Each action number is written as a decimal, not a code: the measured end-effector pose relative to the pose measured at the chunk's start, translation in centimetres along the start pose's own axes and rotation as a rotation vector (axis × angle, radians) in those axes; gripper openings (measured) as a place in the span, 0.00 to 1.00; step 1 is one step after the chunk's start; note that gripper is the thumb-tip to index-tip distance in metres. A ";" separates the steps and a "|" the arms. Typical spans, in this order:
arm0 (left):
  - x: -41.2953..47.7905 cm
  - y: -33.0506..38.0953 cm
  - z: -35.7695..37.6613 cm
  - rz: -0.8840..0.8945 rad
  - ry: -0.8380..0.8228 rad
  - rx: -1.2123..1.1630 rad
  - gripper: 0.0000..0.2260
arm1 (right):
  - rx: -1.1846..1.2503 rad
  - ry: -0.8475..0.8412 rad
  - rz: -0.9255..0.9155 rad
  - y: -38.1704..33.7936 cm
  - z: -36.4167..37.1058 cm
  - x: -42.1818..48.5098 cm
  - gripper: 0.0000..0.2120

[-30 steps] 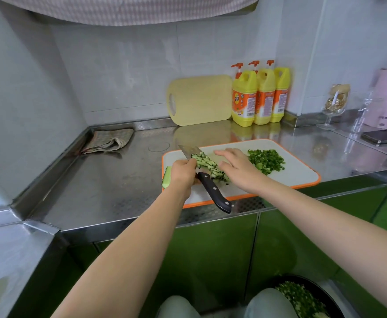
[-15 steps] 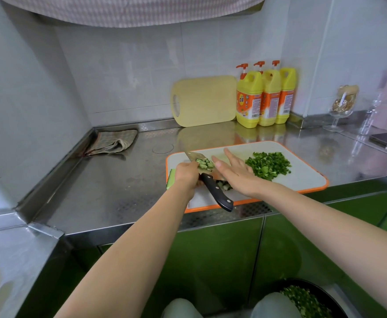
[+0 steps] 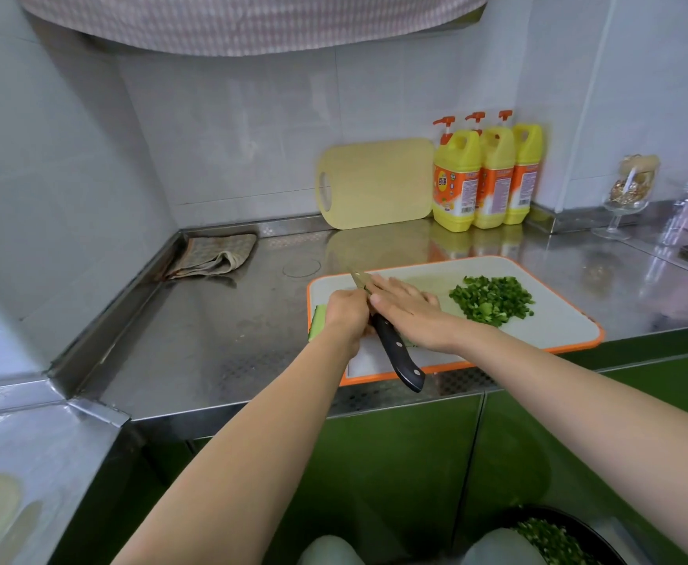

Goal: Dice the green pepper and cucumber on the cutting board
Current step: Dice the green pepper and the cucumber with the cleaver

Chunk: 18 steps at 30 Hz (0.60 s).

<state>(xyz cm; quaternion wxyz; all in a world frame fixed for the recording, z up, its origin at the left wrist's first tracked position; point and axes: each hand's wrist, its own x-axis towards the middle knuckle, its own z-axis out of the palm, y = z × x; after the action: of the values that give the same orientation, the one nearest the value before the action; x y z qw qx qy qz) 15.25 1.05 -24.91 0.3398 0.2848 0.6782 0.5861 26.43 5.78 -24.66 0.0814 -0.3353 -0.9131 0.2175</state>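
- Steel surface, front edge: cutting board with diced pepper at right, cucumber at left edge.
- Left hand grips knife; right hand flat, released, on blade.
- Likely wiping dice off; next, cut the remaining cucumber.

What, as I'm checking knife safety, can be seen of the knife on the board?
The knife has a black handle with pale rivets and a steel blade. Only the blade's tip shows beyond the hands; the rest is hidden. It sits diagonally over the cutting board, tip pointing away, handle end jutting over the board's orange near edge. The left hand curls round it where blade meets handle, apparently gripping it. The right hand lies flat over the blade, fingers straight.
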 end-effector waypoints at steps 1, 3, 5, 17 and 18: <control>-0.2 0.1 0.1 0.006 -0.007 0.008 0.13 | 0.000 -0.006 0.005 0.0 0.0 0.2 0.25; -0.4 0.2 0.0 0.016 -0.010 0.033 0.14 | -0.011 0.005 0.059 0.2 -0.1 0.6 0.26; -0.5 0.2 -0.1 0.026 -0.015 0.059 0.13 | -0.007 0.022 0.097 0.3 -0.3 0.7 0.27; -0.9 0.8 -0.4 0.034 -0.023 0.033 0.14 | 0.099 0.043 0.066 -1.8 -1.4 -0.1 0.27; -0.8 0.9 -0.4 0.032 -0.015 0.021 0.14 | 0.105 0.039 0.048 -1.9 -1.4 -0.2 0.26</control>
<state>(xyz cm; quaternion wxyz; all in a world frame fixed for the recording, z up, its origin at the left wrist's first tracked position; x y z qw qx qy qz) 15.46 0.29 -23.86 0.3324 0.3036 0.6770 0.5822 25.85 4.86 -22.60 0.1114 -0.3565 -0.8903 0.2605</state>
